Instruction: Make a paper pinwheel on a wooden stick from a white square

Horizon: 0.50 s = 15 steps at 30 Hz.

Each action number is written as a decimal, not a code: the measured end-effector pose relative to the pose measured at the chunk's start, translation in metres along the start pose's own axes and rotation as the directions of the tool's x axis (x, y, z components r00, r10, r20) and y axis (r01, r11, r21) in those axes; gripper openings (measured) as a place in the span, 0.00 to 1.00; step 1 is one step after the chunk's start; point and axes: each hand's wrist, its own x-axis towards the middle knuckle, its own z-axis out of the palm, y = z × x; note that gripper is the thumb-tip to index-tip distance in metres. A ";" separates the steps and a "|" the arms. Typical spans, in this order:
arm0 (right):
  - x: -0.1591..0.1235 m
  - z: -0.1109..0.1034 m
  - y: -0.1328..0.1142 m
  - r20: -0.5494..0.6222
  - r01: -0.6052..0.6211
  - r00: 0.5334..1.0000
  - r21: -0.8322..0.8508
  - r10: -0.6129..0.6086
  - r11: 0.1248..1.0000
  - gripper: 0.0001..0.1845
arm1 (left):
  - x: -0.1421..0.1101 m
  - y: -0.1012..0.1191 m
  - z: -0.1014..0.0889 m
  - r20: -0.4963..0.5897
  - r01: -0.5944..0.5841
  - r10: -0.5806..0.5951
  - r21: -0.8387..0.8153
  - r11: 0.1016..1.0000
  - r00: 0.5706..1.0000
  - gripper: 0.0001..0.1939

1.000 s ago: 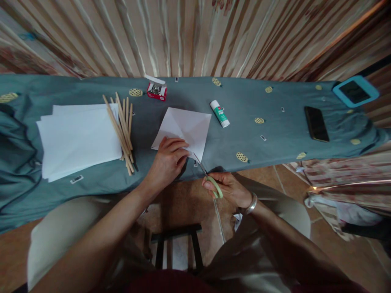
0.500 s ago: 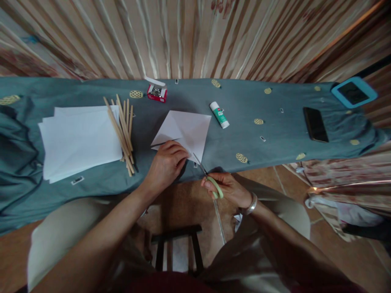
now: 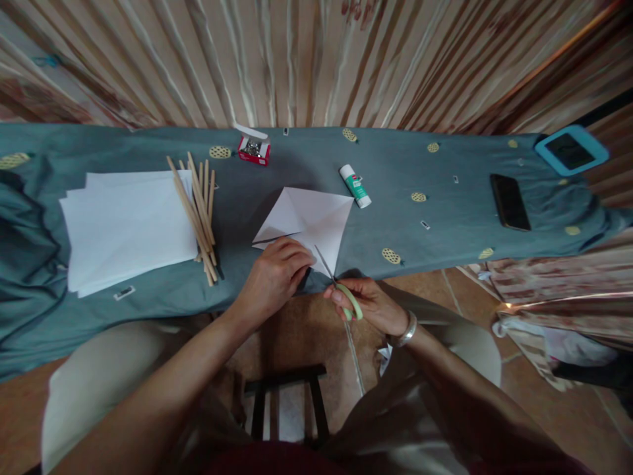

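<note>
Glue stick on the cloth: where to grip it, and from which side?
Grip the glue stick around mid-barrel, probably best from above and the right. It lies on its side, slanting from far left to near right, so a pinch across its narrow width should suit. A corner of the creased white paper sits right by its left side, leaving less room there.

No lettering can be read, even on the glue stick [image 3: 355,186].
</note>
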 end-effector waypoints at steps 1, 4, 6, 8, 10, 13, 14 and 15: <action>0.000 0.000 0.000 -0.003 -0.005 1.000 0.001 0.005 1.000 0.25 | -0.001 0.001 0.000 -0.001 -0.006 0.006 -0.006 1.000 1.000 0.07; 0.001 0.000 -0.001 -0.008 -0.007 1.000 -0.003 0.007 1.000 0.25 | -0.002 0.004 0.000 -0.005 -0.025 0.025 -0.029 0.999 1.000 0.07; 0.001 0.000 -0.001 -0.002 -0.007 1.000 -0.001 0.007 1.000 0.25 | -0.003 0.005 0.000 -0.008 -0.029 0.029 -0.043 0.999 1.000 0.06; 0.001 0.000 -0.001 0.001 -0.003 1.000 0.002 0.003 1.000 0.25 | -0.003 0.005 0.000 -0.009 -0.030 0.029 -0.047 0.998 1.000 0.06; 0.001 0.001 -0.001 0.000 0.006 1.000 -0.002 -0.006 1.000 0.25 | -0.003 0.005 0.000 -0.006 -0.029 0.029 -0.047 0.998 1.000 0.06; 0.001 0.001 -0.001 -0.004 0.015 1.000 -0.022 -0.015 1.000 0.25 | -0.003 0.005 0.000 -0.007 -0.034 0.034 -0.046 0.998 0.999 0.06; 0.001 0.000 0.000 -0.007 0.014 1.000 -0.030 -0.014 0.999 0.25 | -0.003 0.005 0.000 -0.007 -0.035 0.035 -0.047 0.998 0.999 0.06; 0.001 0.000 0.000 -0.011 0.014 1.000 -0.038 -0.014 0.999 0.24 | -0.003 0.005 0.000 -0.008 -0.035 0.034 -0.048 0.998 0.999 0.06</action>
